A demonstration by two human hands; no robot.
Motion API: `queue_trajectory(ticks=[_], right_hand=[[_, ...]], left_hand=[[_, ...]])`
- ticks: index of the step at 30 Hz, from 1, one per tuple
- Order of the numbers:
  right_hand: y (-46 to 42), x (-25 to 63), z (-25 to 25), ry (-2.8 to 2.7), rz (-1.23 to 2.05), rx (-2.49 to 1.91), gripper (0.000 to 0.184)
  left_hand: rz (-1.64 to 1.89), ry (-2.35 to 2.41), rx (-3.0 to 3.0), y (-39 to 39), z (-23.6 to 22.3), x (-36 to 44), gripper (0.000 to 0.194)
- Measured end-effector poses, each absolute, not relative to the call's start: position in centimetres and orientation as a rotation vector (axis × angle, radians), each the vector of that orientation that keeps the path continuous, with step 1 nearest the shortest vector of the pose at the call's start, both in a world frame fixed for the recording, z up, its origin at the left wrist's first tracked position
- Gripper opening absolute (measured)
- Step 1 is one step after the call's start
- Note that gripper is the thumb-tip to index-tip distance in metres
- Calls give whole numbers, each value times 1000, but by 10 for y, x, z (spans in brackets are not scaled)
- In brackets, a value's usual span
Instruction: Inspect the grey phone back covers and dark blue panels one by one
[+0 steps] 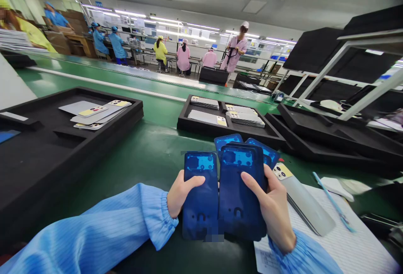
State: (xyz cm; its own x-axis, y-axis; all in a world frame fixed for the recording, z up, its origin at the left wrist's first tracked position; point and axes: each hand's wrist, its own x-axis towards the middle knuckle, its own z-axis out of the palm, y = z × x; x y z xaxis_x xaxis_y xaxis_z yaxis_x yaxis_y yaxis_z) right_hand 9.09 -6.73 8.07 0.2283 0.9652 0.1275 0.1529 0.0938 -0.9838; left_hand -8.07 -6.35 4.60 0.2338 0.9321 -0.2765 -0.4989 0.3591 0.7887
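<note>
My left hand grips a blue-filmed phone back cover, thumb on its face and fingers hidden behind. Beside it, my right hand is closed around a small stack of similar phone back covers, its thumb pressed on the front one. Both show a camera cutout pattern at the top end and stand nearly upright, edges close together. Further blue covers fan out behind the stack; what supports them is hidden. Right of my right hand, several silver phone back covers lie stacked on a lined paper sheet.
A black foam tray with silver covers stands at left. Another black tray holds stacks of covers ahead. More black trays overlap at right, near a light blue pen. Beyond the green bench, several people work at benches.
</note>
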Motion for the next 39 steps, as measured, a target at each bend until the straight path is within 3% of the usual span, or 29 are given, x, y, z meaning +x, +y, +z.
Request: queue_trajectory(ticks=[11, 39], right_hand=[[-64, 98, 66, -1275, 891, -1310, 28], [-70, 88, 66, -1302, 991, -1242, 26]], left_hand=[[1082, 694, 864, -67, 44, -83, 23], [1083, 890, 1110, -66, 49, -82, 21]])
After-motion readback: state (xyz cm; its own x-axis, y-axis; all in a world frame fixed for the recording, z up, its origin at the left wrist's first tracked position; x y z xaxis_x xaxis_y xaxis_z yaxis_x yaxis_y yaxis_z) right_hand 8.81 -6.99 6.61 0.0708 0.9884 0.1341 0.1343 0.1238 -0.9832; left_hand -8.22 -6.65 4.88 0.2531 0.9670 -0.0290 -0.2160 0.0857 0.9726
